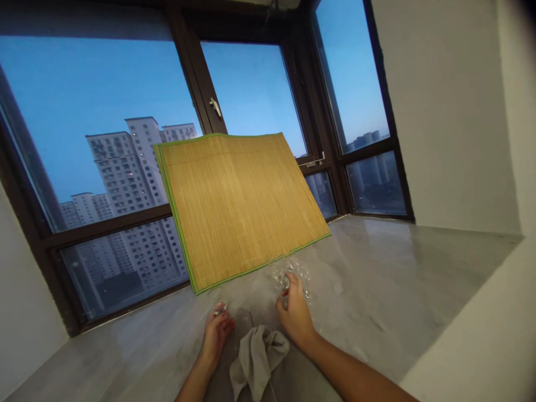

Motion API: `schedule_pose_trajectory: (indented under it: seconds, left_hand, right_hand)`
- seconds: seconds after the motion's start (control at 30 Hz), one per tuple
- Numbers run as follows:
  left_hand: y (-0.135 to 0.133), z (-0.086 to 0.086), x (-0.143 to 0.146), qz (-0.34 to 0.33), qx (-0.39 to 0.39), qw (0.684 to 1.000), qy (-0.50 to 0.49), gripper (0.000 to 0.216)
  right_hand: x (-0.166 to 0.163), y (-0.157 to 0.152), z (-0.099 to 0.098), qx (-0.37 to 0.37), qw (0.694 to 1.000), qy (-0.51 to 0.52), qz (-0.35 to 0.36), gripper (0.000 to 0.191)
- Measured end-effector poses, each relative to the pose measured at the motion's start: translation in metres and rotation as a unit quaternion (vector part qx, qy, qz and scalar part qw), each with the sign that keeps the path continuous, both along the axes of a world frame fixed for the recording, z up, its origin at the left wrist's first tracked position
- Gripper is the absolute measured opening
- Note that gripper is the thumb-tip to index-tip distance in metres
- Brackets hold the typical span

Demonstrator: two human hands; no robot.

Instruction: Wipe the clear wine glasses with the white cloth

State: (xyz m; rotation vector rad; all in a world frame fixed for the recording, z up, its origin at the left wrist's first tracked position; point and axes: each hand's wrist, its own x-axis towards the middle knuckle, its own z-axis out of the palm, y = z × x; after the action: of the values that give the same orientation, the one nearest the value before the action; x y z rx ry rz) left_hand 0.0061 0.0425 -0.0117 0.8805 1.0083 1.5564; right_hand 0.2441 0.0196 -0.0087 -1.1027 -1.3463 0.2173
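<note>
My left hand (216, 335) is raised above the grey sill, its fingers closed round a small clear, shiny piece (220, 307) that looks like glass or plastic. Farther right, my right hand (296, 312) reaches into a cluster of similar clear rounded pieces (305, 273) lying by the lower edge of the mat. Its fingers are curled and seem to pinch one of them, though the see-through edges are hard to make out. Between my forearms is a crumpled grey-beige cloth (259, 357).
A folded bamboo mat (247, 201) with green edging leans upright against the dark-framed window (196, 72). The grey marble-like sill (377, 268) runs to the wall (452, 123) on the right. A white window handle (215, 107) shows above the mat.
</note>
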Motion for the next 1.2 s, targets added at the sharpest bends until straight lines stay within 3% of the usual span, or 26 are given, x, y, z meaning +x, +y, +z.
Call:
schedule_pose_trajectory:
  seconds: [0.2,0.33,0.43,0.73,1.07,1.2]
  left_hand:
    - [0.001,0.0,0.0,-0.001,0.001,1.0,0.005,0.059]
    - [0.002,-0.001,0.001,-0.001,0.0,1.0,0.008,0.058]
    - [0.001,0.0,0.001,0.002,-0.005,1.0,0.009,0.055]
    - [0.005,-0.005,-0.002,-0.008,0.002,1.0,0.014,0.057]
    - [0.007,-0.006,-0.003,-0.015,0.002,1.0,0.016,0.057]
    - [0.006,-0.006,-0.003,-0.016,0.003,1.0,0.016,0.057]
  right_hand:
    - [0.01,-0.009,0.011,0.028,0.996,-0.048,-0.063,0.057]
    - [0.009,-0.013,0.012,0.072,0.98,-0.18,0.034,0.05]
    - [0.003,-0.015,0.012,0.004,0.963,-0.264,0.06,0.048]
    - [0.001,-0.011,0.008,-0.16,0.926,-0.339,-0.029,0.028]
    - [-0.001,-0.018,0.013,-0.186,0.905,-0.368,-0.099,0.024]
    - [-0.003,-0.019,0.014,-0.184,0.904,-0.374,-0.098,0.022]
